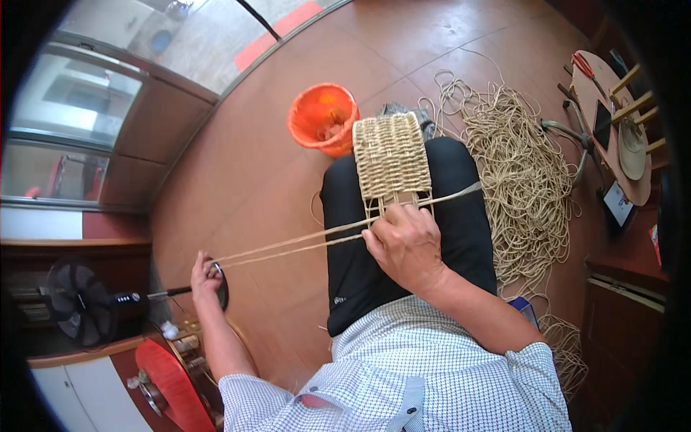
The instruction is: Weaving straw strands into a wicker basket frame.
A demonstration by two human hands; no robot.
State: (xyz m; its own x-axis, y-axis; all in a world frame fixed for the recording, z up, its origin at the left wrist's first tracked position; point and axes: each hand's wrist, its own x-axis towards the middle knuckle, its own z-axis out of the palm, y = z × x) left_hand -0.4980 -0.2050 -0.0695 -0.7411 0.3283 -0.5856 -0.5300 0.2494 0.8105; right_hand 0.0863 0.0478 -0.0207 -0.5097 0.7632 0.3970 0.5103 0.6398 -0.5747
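Across my thighs lies a woven straw-coloured basket panel [392, 155], closely woven at the far part, with bare spokes at the end near me. My right hand [408, 243] is closed over those spokes, pressing or pinching there; what its fingertips grip is partly hidden. Out to the left, my left hand [206, 275] is closed on the pale fibre cord [295, 245]. Two strands of it run taut between my hands. A further length of cord reaches from the panel to the right over my leg.
A big heap of twisted cord [522, 180] covers the floor to the right. An orange bucket [322, 119] stands beyond my knees. At left are a black fan [83, 301] and a red round stool [173, 381]; at right, a round wooden board [612, 129] carries red scissors [583, 65].
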